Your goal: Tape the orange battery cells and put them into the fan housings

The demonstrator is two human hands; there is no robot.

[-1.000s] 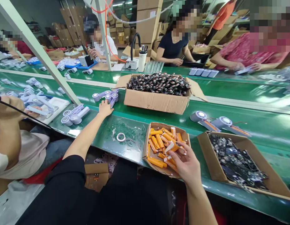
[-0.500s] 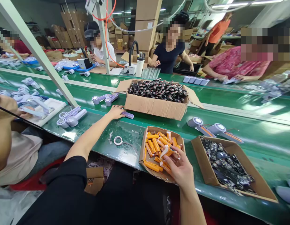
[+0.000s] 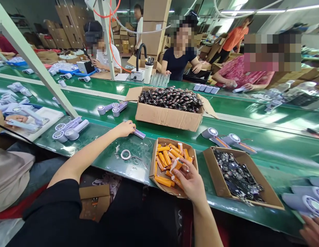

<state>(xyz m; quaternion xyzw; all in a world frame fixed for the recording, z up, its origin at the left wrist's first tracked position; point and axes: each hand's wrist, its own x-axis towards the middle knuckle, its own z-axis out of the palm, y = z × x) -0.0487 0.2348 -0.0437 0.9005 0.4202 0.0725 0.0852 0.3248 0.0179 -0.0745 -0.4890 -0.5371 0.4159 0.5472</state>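
Head view: left hand (image 3: pixel 126 129) closed on long lavender plastic piece (image 3: pixel 140 134), beyond and left of brown cardboard box (image 3: pixel 152 171); right hand (image 3: pixel 193 180) pinches orange cylinder with white tab (image 3: pixel 178 165), over the box's loose orange cylinders (image 3: pixel 166 157).

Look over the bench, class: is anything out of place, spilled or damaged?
Mildly odd: what looks like a tape roll lies on the bench, its loose end apparently trailing rightward. Whitish marks left of it could be scuffs or residue; I can't tell.
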